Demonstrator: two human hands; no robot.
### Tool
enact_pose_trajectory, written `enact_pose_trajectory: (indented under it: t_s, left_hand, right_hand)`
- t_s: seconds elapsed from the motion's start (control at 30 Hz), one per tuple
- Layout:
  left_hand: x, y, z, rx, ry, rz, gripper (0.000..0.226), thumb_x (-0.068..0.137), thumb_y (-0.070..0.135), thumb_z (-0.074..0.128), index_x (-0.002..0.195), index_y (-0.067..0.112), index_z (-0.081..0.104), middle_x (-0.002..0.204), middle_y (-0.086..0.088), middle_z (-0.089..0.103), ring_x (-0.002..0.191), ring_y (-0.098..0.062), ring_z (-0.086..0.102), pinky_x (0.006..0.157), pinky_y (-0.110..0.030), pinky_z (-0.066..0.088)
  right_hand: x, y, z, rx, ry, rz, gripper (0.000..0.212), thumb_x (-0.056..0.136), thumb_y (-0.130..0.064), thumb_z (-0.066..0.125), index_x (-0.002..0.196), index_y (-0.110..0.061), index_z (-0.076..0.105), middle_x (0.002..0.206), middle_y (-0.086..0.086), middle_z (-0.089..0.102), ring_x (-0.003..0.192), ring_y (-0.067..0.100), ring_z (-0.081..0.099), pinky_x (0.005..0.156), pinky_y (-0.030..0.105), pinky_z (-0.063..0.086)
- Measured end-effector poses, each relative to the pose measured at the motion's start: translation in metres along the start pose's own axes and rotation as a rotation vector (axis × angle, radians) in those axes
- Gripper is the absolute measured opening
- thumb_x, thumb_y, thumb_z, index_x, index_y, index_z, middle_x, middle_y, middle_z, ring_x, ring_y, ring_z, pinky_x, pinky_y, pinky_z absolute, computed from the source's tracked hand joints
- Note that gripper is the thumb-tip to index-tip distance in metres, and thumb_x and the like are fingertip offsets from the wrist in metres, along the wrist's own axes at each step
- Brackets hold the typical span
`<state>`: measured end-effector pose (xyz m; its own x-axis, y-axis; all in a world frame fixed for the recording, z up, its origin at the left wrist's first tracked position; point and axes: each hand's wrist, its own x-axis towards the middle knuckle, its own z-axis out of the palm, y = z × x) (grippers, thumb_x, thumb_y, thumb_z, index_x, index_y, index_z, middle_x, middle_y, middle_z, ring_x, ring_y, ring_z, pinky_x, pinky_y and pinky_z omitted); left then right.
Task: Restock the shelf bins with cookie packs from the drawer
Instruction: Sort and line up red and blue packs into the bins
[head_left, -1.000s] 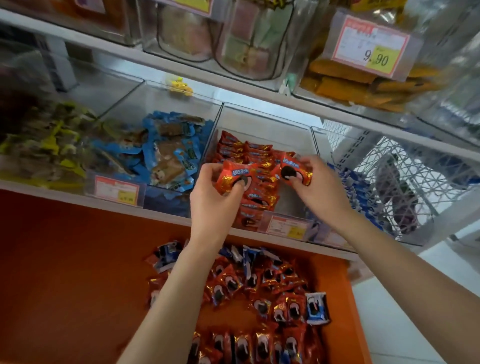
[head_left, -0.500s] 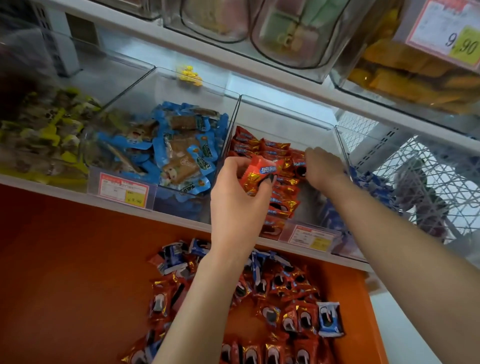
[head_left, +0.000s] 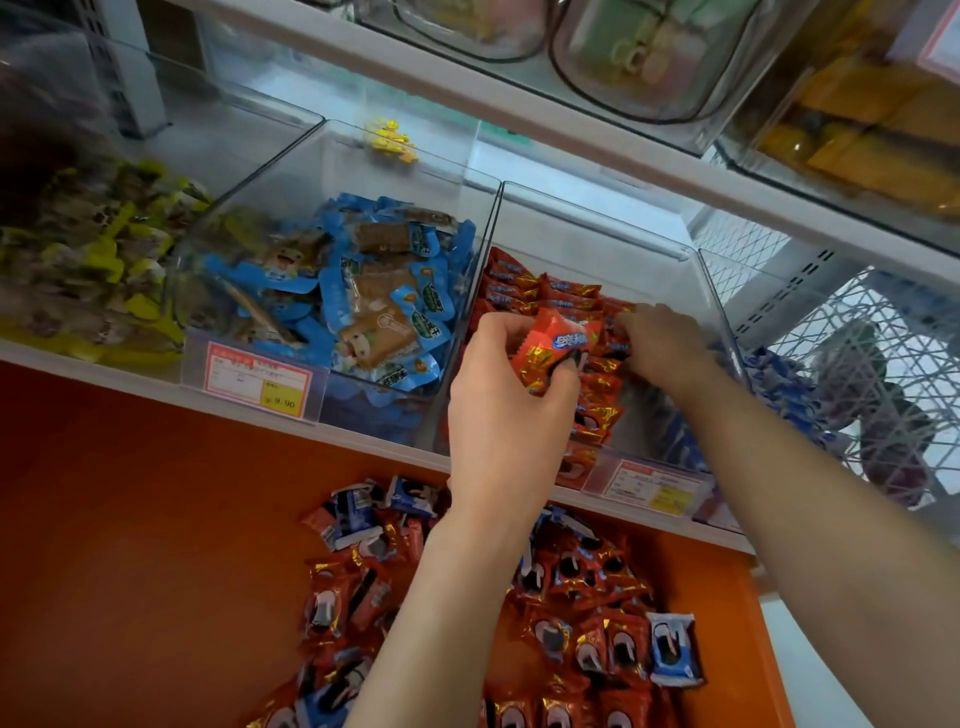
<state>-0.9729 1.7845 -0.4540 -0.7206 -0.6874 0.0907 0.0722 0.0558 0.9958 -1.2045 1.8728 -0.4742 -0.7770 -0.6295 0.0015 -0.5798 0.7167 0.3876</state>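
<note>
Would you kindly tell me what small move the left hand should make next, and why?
Probably set the red cookie pack down into the clear bin: the left hand grips it just over the red packs there, beside the right hand.

A person's left hand (head_left: 506, 415) grips a red cookie pack (head_left: 553, 353) over a clear shelf bin (head_left: 597, 234) while the right hand (head_left: 662, 343), at its 3 o'clock, reaches knuckles-up into the bin's rows of red packs (head_left: 524, 291); at 6 o'clock, an orange drawer (head_left: 156, 519) holds loose packs (head_left: 597, 597).
</note>
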Motion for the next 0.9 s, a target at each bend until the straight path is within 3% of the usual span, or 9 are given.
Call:
enact_pose_trajectory:
  t_s: [0.1, 0.23, 0.4, 0.53, 0.7, 0.8, 0.9]
  left_hand:
    - [0.002, -0.001, -0.001, 0.025, 0.005, 0.000, 0.029, 0.086, 0.025, 0.070, 0.097, 0.038, 0.046, 0.096, 0.012, 0.061, 0.083, 0.001, 0.060, 0.071, -0.020, 0.053]
    - [0.004, -0.002, -0.003, 0.015, 0.017, -0.017, 0.027, 0.086, 0.026, 0.070, 0.104, 0.029, 0.051, 0.098, 0.010, 0.063, 0.086, -0.003, 0.062, 0.076, -0.033, 0.056]
    - [0.006, -0.001, -0.007, 0.022, 0.010, -0.010, 0.026, 0.086, 0.026, 0.069, 0.103, 0.030, 0.050, 0.094, 0.014, 0.061, 0.080, 0.009, 0.058, 0.063, -0.010, 0.048]
    - [0.006, -0.003, -0.007, 0.040, 0.002, -0.022, 0.031, 0.087, 0.027, 0.068, 0.113, 0.025, 0.052, 0.096, 0.015, 0.061, 0.080, 0.007, 0.059, 0.062, -0.008, 0.048]
    - [0.003, -0.008, -0.004, 0.056, -0.028, -0.049, 0.035, 0.089, 0.028, 0.065, 0.119, 0.022, 0.049, 0.089, 0.019, 0.057, 0.075, 0.017, 0.057, 0.063, -0.009, 0.050]
    - [0.000, -0.009, -0.002, 0.091, -0.066, -0.040, 0.030, 0.090, 0.027, 0.063, 0.117, 0.024, 0.050, 0.088, 0.020, 0.057, 0.075, 0.021, 0.054, 0.064, -0.005, 0.047]
    - [-0.003, -0.008, -0.002, 0.112, -0.110, -0.048, 0.024, 0.091, 0.027, 0.061, 0.112, 0.030, 0.049, 0.087, 0.020, 0.057, 0.075, 0.019, 0.054, 0.064, -0.002, 0.043]
  right_hand:
    - [0.001, 0.001, 0.000, 0.072, 0.007, 0.058, 0.029, 0.084, -0.024, 0.066, 0.111, -0.015, 0.060, 0.113, 0.011, 0.060, 0.101, 0.031, 0.059, 0.077, 0.033, 0.043]
    - [0.002, 0.001, 0.003, 0.170, -0.012, 0.091, 0.024, 0.085, -0.019, 0.067, 0.106, -0.010, 0.059, 0.110, 0.013, 0.062, 0.099, 0.032, 0.060, 0.075, 0.032, 0.041]
    - [0.000, 0.006, -0.012, 0.299, -0.059, 0.085, 0.033, 0.084, -0.023, 0.067, 0.112, -0.010, 0.056, 0.114, 0.015, 0.062, 0.104, 0.034, 0.058, 0.076, 0.033, 0.040]
    - [-0.016, 0.001, -0.020, 0.429, 0.108, 0.108, 0.030, 0.091, -0.024, 0.057, 0.119, -0.013, 0.053, 0.119, 0.010, 0.059, 0.104, 0.028, 0.058, 0.078, 0.033, 0.042]
    - [-0.065, -0.028, -0.040, 0.906, 0.334, -0.036, 0.020, 0.096, -0.019, 0.053, 0.113, -0.013, 0.060, 0.112, 0.000, 0.064, 0.097, 0.010, 0.060, 0.086, 0.028, 0.050]
    - [-0.094, -0.042, -0.047, 1.172, 0.259, -0.082, 0.021, 0.101, -0.022, 0.043, 0.110, -0.019, 0.061, 0.103, -0.012, 0.065, 0.097, -0.001, 0.061, 0.089, 0.024, 0.050]
    - [-0.112, -0.044, -0.053, 1.240, 0.061, -0.130, 0.022, 0.099, -0.029, 0.045, 0.116, -0.028, 0.058, 0.108, -0.021, 0.060, 0.106, -0.006, 0.056, 0.093, 0.018, 0.045]
